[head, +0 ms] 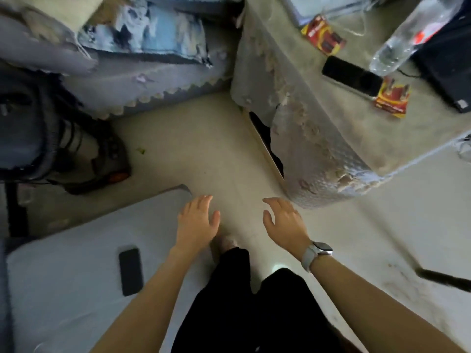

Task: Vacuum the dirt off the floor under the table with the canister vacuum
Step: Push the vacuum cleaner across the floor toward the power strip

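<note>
Reaching forward over the pale floor [204,138], left hand [197,221] and right hand [284,221] hang with fingers spread and relaxed, holding nothing. White wristwatch [316,253] on right wrist. Canister vacuum [76,149] sits at far left, its ribbed hose coiled over the body, well apart from both hands. Small green scrap [141,150] lies just beside it. Cloth-draped table [318,138] at right carries a clear plastic bottle [410,34], contents not discernible, a dark phone [353,76] and two red packets. Second phone [130,271] on a grey mat.
</note>
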A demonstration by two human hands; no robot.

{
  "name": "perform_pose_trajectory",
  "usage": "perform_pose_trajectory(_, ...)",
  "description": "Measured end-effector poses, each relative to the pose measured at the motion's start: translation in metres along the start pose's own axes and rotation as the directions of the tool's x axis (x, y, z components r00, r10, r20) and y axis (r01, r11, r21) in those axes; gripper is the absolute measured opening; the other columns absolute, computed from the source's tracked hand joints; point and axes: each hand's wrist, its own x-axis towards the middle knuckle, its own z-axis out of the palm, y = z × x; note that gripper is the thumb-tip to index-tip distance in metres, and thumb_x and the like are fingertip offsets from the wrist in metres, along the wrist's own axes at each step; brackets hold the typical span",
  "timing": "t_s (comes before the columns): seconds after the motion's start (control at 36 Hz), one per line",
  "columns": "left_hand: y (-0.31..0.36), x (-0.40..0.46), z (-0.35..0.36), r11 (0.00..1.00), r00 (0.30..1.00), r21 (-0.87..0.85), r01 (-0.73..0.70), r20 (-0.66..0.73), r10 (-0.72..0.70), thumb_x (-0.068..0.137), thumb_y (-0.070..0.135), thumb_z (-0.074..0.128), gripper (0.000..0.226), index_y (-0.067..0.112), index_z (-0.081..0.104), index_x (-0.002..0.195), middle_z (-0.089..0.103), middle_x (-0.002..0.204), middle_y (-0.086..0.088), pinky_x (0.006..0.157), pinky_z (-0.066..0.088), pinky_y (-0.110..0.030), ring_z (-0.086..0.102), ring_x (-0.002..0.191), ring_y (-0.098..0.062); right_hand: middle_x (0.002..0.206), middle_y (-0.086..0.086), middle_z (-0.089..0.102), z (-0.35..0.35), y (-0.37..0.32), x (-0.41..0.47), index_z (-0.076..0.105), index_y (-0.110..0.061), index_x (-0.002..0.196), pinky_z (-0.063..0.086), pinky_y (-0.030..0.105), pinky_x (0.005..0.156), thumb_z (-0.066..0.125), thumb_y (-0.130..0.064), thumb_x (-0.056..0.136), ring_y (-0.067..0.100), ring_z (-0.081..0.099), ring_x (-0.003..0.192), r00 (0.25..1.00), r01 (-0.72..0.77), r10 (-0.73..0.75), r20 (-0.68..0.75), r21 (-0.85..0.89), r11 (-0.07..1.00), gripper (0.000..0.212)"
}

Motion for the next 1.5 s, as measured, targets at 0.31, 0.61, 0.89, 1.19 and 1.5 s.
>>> perform_pose_trajectory(0.31, -0.078, 0.106, -0.101, 0.936, 0.919, -0.139, 0.325, -0.187, -0.347, 0.093, 0.026, 0.054, 0.047, 0.011, 0.047, 0.137, 0.047, 0.139, -0.013, 0.104, 0.033, -0.049, 0.041, 0.129, -0.033, 0.127, 0.007, 0.059, -0.007, -0.145, 0.179, 0.058, -0.013, 0.125, 0.041, 0.042, 0.096, 0.024, -0.039, 0.086, 0.028, 0.052, 0.119, 0.917, 0.393, -0.376, 0.130, -0.145, 0.908, 0.058)
perform_pose_trajectory(0.61, -0.158, 0.201, -0.165, 0.674, 0.634, -0.452, 0.584, -0.265, -0.727, 0.095, 0.028, 0.052, 0.049, 0.010, 0.043, 0.139, 0.043, 0.143, -0.012, 0.104, 0.035, -0.051, 0.039, 0.131, -0.031, 0.133, 0.013, 0.051, 0.004, -0.290, 0.366, 0.048, -0.008, 0.134, 0.039, 0.038, 0.099, 0.045, -0.019, 0.096, 0.031, 0.046, 0.121, 0.632, 0.761, -0.646, 0.428, -0.186, 0.622, 0.040)
perform_pose_trajectory(0.89, -0.253, 0.230, -0.206, 0.367, 0.329, -0.680, 0.635, -0.192, -0.925, 0.096, 0.028, 0.050, 0.046, 0.016, 0.041, 0.140, 0.039, 0.144, -0.005, 0.104, 0.033, -0.047, 0.036, 0.131, -0.027, 0.123, 0.015, 0.057, 0.073, -0.461, 0.451, 0.054, -0.005, 0.130, 0.049, 0.049, 0.087, 0.050, -0.020, 0.092, 0.035, 0.054, 0.112, 0.267, 0.958, -0.792, 0.549, -0.062, 0.280, 0.041)
perform_pose_trajectory(1.19, -0.430, 0.260, -0.257, 0.256, 0.189, -0.747, 0.614, -0.176, -0.966, 0.095, 0.031, 0.050, 0.049, 0.014, 0.040, 0.140, 0.036, 0.146, -0.006, 0.103, 0.036, -0.050, 0.033, 0.133, -0.030, 0.136, 0.015, 0.049, 0.212, -0.658, 0.507, 0.041, -0.005, 0.140, 0.046, 0.041, 0.097, 0.046, -0.025, 0.099, 0.031, 0.049, 0.124, 0.163, 0.984, -0.764, 0.625, -0.045, 0.173, 0.047)
perform_pose_trajectory(1.5, -0.559, 0.300, -0.260, 0.228, 0.133, -0.664, 0.712, -0.192, -0.972, 0.097, 0.031, 0.045, 0.067, 0.021, 0.009, 0.153, 0.001, 0.161, -0.005, 0.113, 0.021, -0.051, -0.005, 0.147, -0.028, 0.140, 0.014, 0.045, 0.346, -0.740, 0.545, 0.026, -0.005, 0.145, 0.046, 0.043, 0.086, 0.049, -0.045, 0.095, 0.035, 0.052, 0.119, 0.313, 0.948, -0.702, 0.640, -0.161, 0.275, 0.068)
